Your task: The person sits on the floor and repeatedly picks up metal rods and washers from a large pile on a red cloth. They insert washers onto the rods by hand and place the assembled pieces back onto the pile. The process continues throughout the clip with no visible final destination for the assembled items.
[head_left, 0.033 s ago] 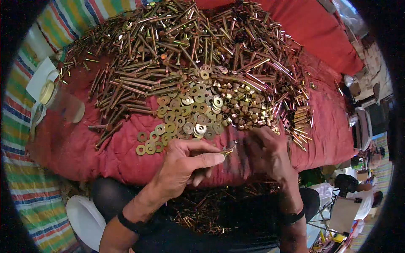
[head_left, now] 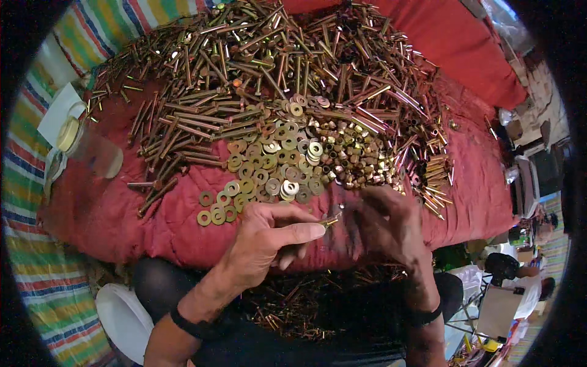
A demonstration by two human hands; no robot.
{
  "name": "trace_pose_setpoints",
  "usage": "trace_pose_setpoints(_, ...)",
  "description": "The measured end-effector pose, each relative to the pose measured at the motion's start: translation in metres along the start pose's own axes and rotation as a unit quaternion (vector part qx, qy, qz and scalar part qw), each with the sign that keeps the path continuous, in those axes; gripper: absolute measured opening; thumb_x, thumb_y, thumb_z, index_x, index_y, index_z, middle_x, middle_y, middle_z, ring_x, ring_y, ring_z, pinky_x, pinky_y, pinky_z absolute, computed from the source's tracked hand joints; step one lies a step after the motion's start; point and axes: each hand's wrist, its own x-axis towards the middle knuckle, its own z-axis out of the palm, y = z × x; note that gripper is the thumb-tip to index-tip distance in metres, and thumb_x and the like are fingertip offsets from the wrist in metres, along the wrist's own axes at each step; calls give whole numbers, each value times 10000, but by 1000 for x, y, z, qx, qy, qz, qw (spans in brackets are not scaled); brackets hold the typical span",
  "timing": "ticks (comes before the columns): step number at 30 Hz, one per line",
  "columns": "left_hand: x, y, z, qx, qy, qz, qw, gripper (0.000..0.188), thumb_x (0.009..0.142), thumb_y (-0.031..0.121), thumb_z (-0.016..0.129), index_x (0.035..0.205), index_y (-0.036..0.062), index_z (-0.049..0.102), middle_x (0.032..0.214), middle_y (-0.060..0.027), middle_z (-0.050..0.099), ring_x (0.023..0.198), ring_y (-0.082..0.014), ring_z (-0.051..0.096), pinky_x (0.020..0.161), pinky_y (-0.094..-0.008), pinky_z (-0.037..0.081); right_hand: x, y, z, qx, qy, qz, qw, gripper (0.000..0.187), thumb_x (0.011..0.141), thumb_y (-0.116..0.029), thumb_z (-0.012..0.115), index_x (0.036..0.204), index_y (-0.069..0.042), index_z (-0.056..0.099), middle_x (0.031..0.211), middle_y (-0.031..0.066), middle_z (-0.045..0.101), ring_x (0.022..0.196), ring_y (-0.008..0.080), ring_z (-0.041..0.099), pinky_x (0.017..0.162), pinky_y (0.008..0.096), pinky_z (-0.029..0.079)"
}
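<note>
Between the thumb and fingers of my left hand (head_left: 269, 235) is a bolt with a threaded end (head_left: 332, 220), pointing up and to the right; the rest of it is hidden by the fingers. My right hand (head_left: 397, 223) hovers just right of that tip, in front of the nuts. Its fingers are smeared by motion, so I cannot make out whether they hold anything. Flat brass-coloured washers (head_left: 275, 162) lie beyond my left hand. A heap of small metal nuts (head_left: 354, 153) sits to their right, nearest my right hand.
Long bolts (head_left: 195, 119) lie left of the washers, and a large mound of bolts (head_left: 275, 49) rises behind. Thin metal tubes (head_left: 437, 171) are at the right. A red cloth (head_left: 159, 226) covers the surface. A lidded jar (head_left: 92, 147) stands left; more metal pieces (head_left: 293, 318) lie in my lap.
My right hand has shifted very slightly, still blurred. A little more of the bolt's thread shows at my left fingertips. The piles have not moved.
</note>
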Motion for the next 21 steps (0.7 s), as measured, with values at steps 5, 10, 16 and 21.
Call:
trace_pose_setpoints(5,-1,-1,-4,22,-26,7,999,198,886,173,794,878,-25,779,663,-26,651,503,-74,519,459,-242,349,-12,-37,-15,379,7,160,911,275,841,25,788,1110,46,731,913,124,741,785,189,731,754,297,589)
trace_pose_setpoints(10,-2,-1,-9,-4,-81,-48,996,226,886,195,805,902,-30,783,676,-22,648,531,-77,514,484,-246,337,-16,-39,-20,253,-22,-34,967,330,859,-5,780,1185,-21,738,1097,111,752,972,243,746,847,328,598)
trace_pose_setpoints(16,-3,2,-6,-41,-120,-105,986,247,932,215,794,892,-29,787,641,21,611,533,-29,469,480,-209,299,-22,-36,-15,206,-24,-77,975,309,870,-57,787,1175,-43,738,1079,98,753,934,270,743,842,331,594)
trace_pose_setpoints(21,-7,1,4,255,-59,129,956,215,887,208,811,927,-3,798,745,-39,746,654,-109,674,614,-265,506,-28,-38,-16,233,-36,22,972,162,907,-82,781,1025,10,719,858,79,701,764,170,706,634,300,529)
